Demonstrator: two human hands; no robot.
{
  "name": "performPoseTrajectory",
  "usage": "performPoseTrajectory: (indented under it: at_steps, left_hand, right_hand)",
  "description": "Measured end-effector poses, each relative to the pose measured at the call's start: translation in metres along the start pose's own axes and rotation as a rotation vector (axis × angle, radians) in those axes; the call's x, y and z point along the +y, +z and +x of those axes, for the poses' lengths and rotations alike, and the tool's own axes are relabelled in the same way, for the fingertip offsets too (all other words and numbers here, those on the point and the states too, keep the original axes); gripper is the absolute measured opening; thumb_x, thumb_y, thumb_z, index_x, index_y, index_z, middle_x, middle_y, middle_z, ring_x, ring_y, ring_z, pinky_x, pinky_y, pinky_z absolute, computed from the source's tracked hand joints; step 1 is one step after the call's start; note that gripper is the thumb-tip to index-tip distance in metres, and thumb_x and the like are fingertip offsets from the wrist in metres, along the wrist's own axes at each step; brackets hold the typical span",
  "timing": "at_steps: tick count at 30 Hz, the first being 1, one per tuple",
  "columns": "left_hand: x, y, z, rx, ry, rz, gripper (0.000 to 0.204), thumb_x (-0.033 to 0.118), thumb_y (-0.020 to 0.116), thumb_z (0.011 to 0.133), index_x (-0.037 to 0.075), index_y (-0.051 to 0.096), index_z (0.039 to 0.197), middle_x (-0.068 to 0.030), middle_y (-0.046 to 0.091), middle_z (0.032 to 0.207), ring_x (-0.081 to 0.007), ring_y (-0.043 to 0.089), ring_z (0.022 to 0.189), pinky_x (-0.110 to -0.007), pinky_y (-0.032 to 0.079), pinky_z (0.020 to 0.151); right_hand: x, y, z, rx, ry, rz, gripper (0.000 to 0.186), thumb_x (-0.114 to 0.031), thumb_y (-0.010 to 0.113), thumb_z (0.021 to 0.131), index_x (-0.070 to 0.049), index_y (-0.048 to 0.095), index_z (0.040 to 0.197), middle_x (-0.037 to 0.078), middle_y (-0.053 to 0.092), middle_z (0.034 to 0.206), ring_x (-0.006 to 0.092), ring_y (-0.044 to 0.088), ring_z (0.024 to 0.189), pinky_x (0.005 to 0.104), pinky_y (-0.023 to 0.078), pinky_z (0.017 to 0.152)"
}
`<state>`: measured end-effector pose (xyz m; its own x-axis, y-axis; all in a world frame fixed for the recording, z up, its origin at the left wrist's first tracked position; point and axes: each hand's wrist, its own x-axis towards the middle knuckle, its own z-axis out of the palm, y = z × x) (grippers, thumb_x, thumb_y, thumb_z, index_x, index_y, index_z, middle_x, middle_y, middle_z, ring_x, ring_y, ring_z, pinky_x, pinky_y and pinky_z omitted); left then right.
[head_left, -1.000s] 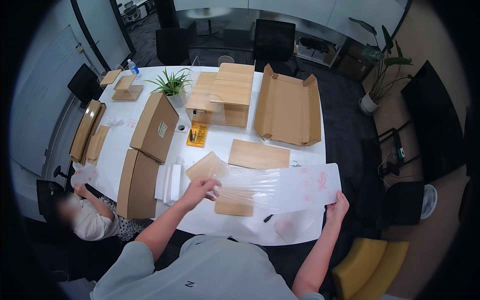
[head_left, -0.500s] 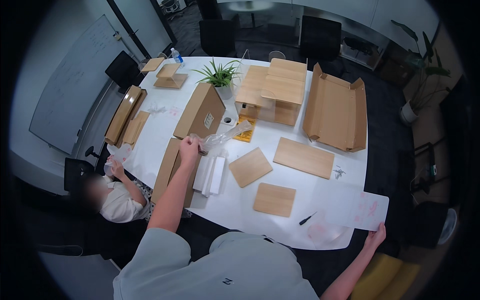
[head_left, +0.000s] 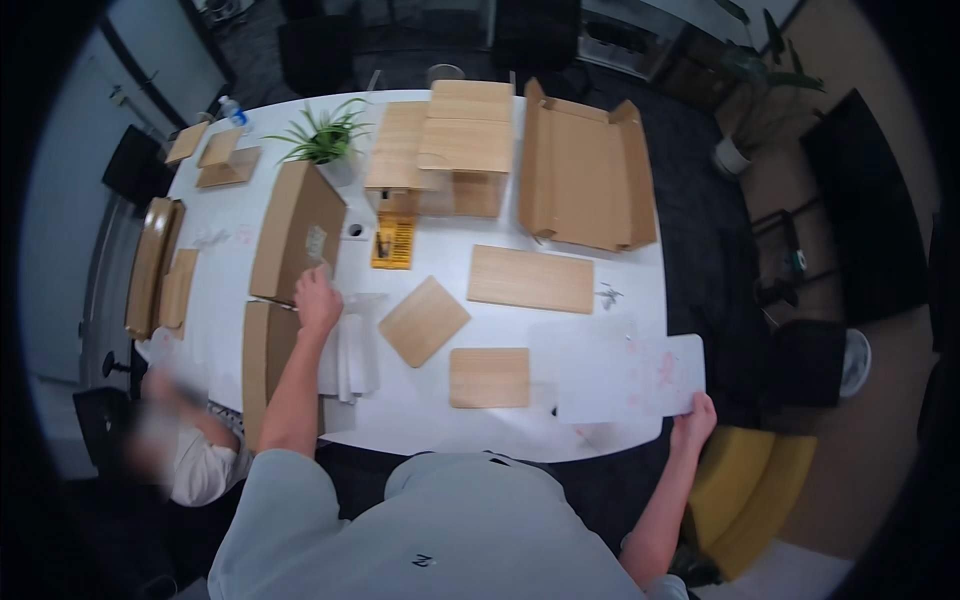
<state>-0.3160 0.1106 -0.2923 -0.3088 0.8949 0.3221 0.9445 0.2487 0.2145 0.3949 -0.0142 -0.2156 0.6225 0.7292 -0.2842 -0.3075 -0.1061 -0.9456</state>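
Observation:
My left hand is closed beside the standing cardboard boxes, above white packing pieces; what its fingers hold is hard to make out. My right hand grips the lower right edge of a translucent sheet with pink print, which lies partly over another thin sheet at the table's right side. Between my hands lie a square wooden board, a smaller board and a long board. Small hardware pieces lie right of the long board.
Wooden units, an open cardboard tray, a plant, a yellow tool case and a bottle occupy the white table. Another person sits at the left. A yellow chair stands at lower right.
My left hand has moved left and forward, away from over the boards to the boxes, and the stretched clear plastic no longer covers them. My right hand still grips the printed sheet.

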Motion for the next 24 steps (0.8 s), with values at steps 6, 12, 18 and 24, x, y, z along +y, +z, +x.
performPoseTrajectory:
  at_steps: [6,12,18,24]
  left_hand:
    - [0.15,-0.048,-0.053,-0.289,0.313,-0.551,0.041,0.006,0.068,0.081,0.002,0.056,0.12,-0.0195,0.059,0.118,-0.0377,0.056,0.112,-0.044,0.047,0.096]
    - [0.277,-0.097,-0.084,-0.493,0.491,-0.756,0.042,0.024,0.071,0.088,0.001,0.057,0.12,-0.0177,0.06,0.116,-0.0348,0.056,0.112,-0.042,0.047,0.096]
    - [0.327,-0.148,-0.056,-0.584,0.45,-1.013,0.041,0.029,0.071,0.091,0.0,0.056,0.117,-0.0173,0.063,0.107,-0.0317,0.061,0.101,-0.04,0.05,0.09]
    - [0.346,-0.147,-0.066,-0.752,-0.112,-1.57,0.029,0.03,0.06,0.101,0.002,0.054,0.104,-0.006,0.062,0.085,-0.0157,0.064,0.075,-0.03,0.052,0.073]
  right_hand:
    - [-0.03,0.089,-0.034,-0.093,-0.113,-0.157,0.014,-0.015,0.062,0.099,-0.005,0.061,0.09,-0.003,0.058,0.074,0.0065,0.057,0.065,0.0217,0.046,0.055]
    - [-0.06,0.149,-0.055,-0.451,-0.32,-0.498,0.015,-0.014,0.063,0.098,-0.001,0.064,0.09,-0.004,0.058,0.075,0.0027,0.051,0.066,0.0201,0.04,0.057]
    - [-0.106,0.18,-0.078,-0.717,-0.401,-0.618,0.014,-0.011,0.067,0.093,0.003,0.068,0.092,-0.001,0.064,0.073,0.0039,0.051,0.062,0.0209,0.042,0.057]
    - [-0.127,0.198,-0.112,-0.826,-0.452,-0.659,0.018,-0.013,0.067,0.092,0.003,0.068,0.099,0.003,0.067,0.081,0.0069,0.059,0.07,0.0227,0.047,0.061]
